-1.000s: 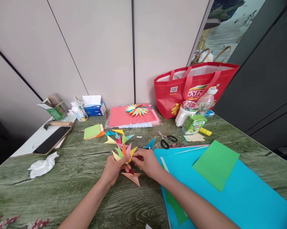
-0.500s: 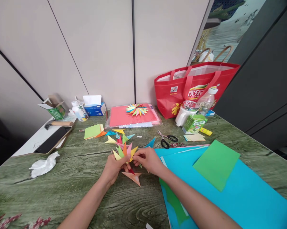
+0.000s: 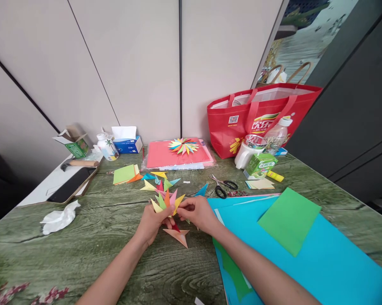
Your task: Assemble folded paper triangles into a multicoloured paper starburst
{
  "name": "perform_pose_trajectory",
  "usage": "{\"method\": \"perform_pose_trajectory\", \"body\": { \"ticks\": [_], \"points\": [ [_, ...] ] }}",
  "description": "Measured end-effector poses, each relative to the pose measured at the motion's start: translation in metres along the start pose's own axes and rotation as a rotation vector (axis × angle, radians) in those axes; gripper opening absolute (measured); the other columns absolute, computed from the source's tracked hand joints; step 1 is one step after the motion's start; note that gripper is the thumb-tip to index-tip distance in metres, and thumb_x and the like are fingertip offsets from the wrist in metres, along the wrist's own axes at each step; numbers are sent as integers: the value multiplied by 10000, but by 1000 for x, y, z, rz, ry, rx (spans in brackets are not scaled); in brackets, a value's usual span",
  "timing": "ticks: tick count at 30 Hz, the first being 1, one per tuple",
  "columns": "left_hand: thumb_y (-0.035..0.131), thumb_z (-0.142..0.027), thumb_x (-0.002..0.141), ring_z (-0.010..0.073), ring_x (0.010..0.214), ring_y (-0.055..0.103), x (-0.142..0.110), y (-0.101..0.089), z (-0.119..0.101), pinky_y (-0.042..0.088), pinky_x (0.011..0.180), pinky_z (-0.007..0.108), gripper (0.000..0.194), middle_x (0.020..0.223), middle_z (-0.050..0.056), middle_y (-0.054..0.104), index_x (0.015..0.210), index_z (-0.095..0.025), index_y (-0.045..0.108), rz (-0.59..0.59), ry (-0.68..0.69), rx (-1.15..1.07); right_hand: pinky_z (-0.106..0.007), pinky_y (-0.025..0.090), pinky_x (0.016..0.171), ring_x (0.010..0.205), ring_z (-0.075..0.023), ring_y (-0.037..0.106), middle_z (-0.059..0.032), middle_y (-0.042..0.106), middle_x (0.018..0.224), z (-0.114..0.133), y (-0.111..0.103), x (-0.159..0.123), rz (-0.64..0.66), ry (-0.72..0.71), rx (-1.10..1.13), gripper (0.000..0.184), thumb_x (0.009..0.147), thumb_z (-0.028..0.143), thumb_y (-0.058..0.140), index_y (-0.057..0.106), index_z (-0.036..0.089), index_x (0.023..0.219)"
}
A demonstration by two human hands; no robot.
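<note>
Both my hands meet over the middle of the green wood-grain table (image 3: 83,254). My left hand (image 3: 153,223) is closed round a fan of folded paper points (image 3: 166,201) in yellow, green, orange and pink. My right hand (image 3: 197,214) pinches the fan's right side, at its yellow point. Just below my hands an orange folded point (image 3: 178,236) lies on the table. More loose folded points (image 3: 161,182) are scattered just behind the fan.
A large blue sheet (image 3: 305,262) with a green sheet (image 3: 288,220) on it covers the right. Scissors (image 3: 223,186), a red bag (image 3: 261,114), a finished paper star (image 3: 184,145) on pink paper, a tissue box (image 3: 125,142), a phone (image 3: 70,184) and a crumpled tissue (image 3: 59,217) stand around.
The hands have hardly shifted; my right hand has drawn slightly closer to the fan. The view has moved a little.
</note>
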State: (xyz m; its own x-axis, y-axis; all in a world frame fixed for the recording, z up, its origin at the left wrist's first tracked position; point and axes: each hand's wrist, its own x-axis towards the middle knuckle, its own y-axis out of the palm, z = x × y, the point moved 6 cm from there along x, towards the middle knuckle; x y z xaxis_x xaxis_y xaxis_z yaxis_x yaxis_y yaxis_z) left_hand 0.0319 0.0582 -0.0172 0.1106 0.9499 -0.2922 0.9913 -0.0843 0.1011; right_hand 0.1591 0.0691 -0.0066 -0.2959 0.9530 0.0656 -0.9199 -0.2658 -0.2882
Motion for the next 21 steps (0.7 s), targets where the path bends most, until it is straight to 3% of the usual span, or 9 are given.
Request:
{"method": "perform_pose_trajectory", "body": {
  "ticks": [12,17,21],
  "points": [
    [683,-314,630,95,332,500,-1,2,0,373,345,180,253,412,44,596,546,-94,593,-1,20,57,-214,459,480,526,-154,620,-47,670,624,-8,3,-2,-103,119,41,115,648,192,540,633,125,660],
    [683,-317,627,98,325,495,0,0,1,368,343,184,248,411,45,596,573,-90,596,-29,23,50,-206,447,475,519,-143,609,-32,657,611,-5,0,0,-63,97,68,127,659,186,516,629,135,636],
    [685,-319,623,96,326,490,1,-3,1,367,348,189,249,421,49,601,584,-92,590,-48,34,31,-203,421,471,519,-132,580,-14,633,580,1,-11,-1,-139,77,-37,115,672,181,517,623,147,641]
  ]
}}
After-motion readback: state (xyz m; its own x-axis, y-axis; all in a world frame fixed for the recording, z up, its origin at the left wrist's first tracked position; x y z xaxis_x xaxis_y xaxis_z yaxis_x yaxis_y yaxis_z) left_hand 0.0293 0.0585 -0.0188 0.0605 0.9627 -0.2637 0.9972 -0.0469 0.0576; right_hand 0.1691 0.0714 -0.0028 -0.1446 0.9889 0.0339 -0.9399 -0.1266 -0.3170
